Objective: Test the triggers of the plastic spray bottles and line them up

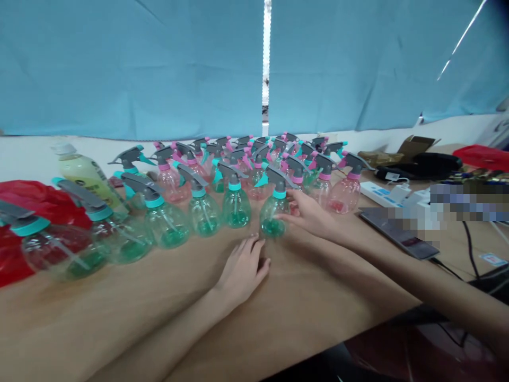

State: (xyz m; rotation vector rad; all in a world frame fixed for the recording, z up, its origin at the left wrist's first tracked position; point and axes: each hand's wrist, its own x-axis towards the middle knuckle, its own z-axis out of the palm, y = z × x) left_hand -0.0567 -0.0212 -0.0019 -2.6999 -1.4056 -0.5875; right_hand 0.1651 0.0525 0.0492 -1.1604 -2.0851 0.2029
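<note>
My right hand (308, 212) is at the right side of a clear green spray bottle (274, 215), thumb toward its front and fingers partly hidden behind it. This bottle has a grey trigger head, a turquoise collar and a little green showing at its base. Lying on the table just in front of it, my left hand (242, 268) is empty, its fingers stretched out and slightly apart. To the left stands another green spray bottle (236, 207), in a row of several alike. Behind and to the right are pink spray bottles, among them one pink bottle (345, 192).
A red plastic bag (43, 199) and a pale bottle with a white cap (85, 172) are at the left. Toward the right lie a dark phone-like slab (400, 232), a white power strip (384, 194) and cables. A blue curtain (159, 69) hangs behind the table (302, 313).
</note>
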